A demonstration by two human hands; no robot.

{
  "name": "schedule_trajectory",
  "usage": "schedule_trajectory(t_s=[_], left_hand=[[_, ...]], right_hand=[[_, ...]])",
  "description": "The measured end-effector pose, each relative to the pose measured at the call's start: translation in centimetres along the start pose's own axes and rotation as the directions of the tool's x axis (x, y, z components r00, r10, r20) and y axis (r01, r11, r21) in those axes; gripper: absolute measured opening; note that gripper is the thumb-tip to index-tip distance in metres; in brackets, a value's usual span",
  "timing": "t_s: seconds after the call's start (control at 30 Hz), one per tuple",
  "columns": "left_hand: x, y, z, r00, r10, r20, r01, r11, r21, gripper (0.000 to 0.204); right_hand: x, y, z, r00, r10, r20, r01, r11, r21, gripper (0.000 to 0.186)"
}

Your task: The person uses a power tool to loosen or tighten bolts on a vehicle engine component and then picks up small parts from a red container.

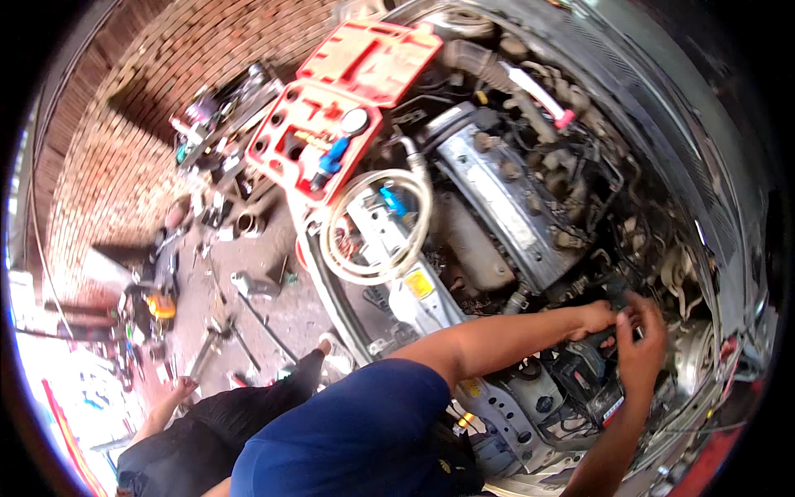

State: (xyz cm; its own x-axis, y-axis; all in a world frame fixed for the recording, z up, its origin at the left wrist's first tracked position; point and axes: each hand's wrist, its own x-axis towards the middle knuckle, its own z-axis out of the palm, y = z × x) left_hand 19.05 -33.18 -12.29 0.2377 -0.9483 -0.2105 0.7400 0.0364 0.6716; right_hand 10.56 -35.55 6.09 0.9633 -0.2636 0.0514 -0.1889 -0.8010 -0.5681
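Beside the engine (501, 203), toward the right of the open bay, your left grip (595, 320) and right grip (646, 341) are sitting close together near a black, battery-like box (577, 374). The dark part (615, 291) nearest your fingertips is lying just beyond them, partly hidden; its kind is not showing clearly.

Regarding placement, both grips are sharing one cramped spot among cables and hoses, presumably because it is admitting only fingers. A red case (373, 60) is lying open at the far front edge of the car, probably so that its contents are staying within reach; a round gauge (356, 122) and a blue-handled tool (330, 161) are resting inside. A pale hose (329, 234) is lying coiled over the front crossbar (418, 311), likely to keep its slack together. A white stick with a red end (538, 93) is resting across the engine parts, well apart from you.

Regarding the grip, your left fingers are curling inward; whether they are clenching the dark part or merely touching it, I cannot tell. Your right thumb and forefinger are bending around a small dark gap; whether their tips are pinching anything is remaining hidden. Beyond your left arm, a co-worker in dark clothing (195, 447) is occupying the floor side.
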Motion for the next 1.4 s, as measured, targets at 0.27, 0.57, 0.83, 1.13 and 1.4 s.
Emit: schedule_trajectory(t_s=[0.27, 0.57, 0.83, 1.13, 1.4], left_hand=[[4.4, -2.3, -2.0, 0.975, 0.201, -0.099, -0.143, 0.897, 0.418, 0.027], [1.4, -2.4, 0.4, 1.000, -0.015, 0.010, 0.017, 0.974, -0.224, 0.035], [-1.1, 1.2, -0.1, 0.999, -0.017, 0.046, 0.002, 0.946, 0.323, 0.050], [-0.9, 0.3, 0.2, 0.994, 0.081, -0.079, -0.011, 0.763, 0.647, 0.046], [0.4, -0.8, 0.3, 0.999, -0.053, 0.005, 0.050, 0.964, 0.262, 0.042]], right_hand=[[-3.1, -4.2, 2.6, 0.896, -0.354, 0.268, 0.375, 0.926, -0.032, 0.033], [-24.4, 12.1, -1.6, 0.951, 0.305, 0.048, -0.300, 0.950, -0.091, 0.060], [-40.1, 10.2, 2.4, 0.871, 0.369, -0.325, -0.401, 0.915, -0.038, 0.026], [-69.3, -2.0, 21.4, -0.008, 0.996, -0.088, -0.969, 0.014, 0.247, 0.045], [-75.7, -24.8, 44.2, -0.325, 0.888, 0.324, -0.827, -0.433, 0.358, 0.042]])
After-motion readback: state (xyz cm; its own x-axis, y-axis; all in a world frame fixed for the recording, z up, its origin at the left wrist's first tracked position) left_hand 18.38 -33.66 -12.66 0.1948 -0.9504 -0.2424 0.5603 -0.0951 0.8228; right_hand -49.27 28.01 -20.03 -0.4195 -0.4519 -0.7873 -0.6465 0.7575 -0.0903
